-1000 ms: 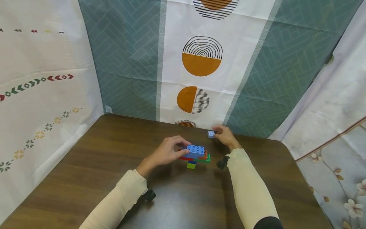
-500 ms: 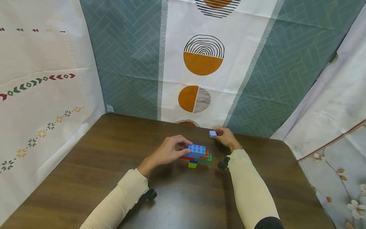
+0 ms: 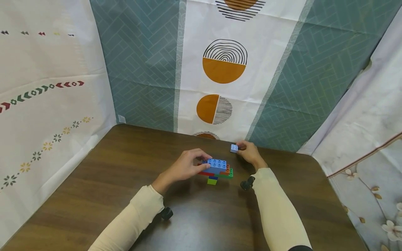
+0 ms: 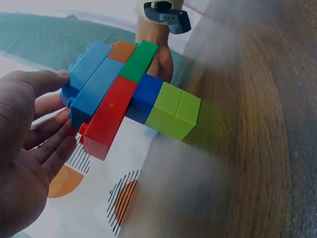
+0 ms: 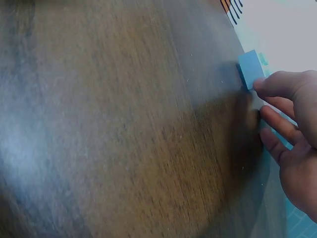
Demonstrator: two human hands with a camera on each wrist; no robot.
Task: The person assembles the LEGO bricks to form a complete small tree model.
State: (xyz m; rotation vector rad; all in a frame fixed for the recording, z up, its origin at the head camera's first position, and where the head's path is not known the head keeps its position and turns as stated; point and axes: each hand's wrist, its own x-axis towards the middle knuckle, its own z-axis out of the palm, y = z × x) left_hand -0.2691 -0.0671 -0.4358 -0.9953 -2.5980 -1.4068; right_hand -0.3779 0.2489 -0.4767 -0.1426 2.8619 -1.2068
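My left hand (image 3: 185,165) grips the top of a toy brick stack (image 3: 216,166), thumb and fingers on either side of its blue bricks. In the left wrist view, blue bricks (image 4: 91,79) lie over an orange brick (image 4: 122,51), a green one (image 4: 140,62) and a long red one (image 4: 111,114). A dark blue brick (image 4: 144,96) and lime green bricks (image 4: 173,110) form the narrow base, standing on the table. Farther back, my right hand (image 3: 251,154) pinches a small light blue brick (image 3: 234,148) at its right end, between thumb and fingertips.
The dark wooden table (image 3: 188,223) ends at a hanging cloth (image 3: 144,87) with printed circles, close behind the small brick. Pale cloths hang at the left (image 3: 47,104) and right (image 3: 364,125). Each wrist carries a small black camera.
The right hand has shifted slightly toward me and right, staying at the small brick. The left hand keeps its hold on the stack. The head view has drifted a little.
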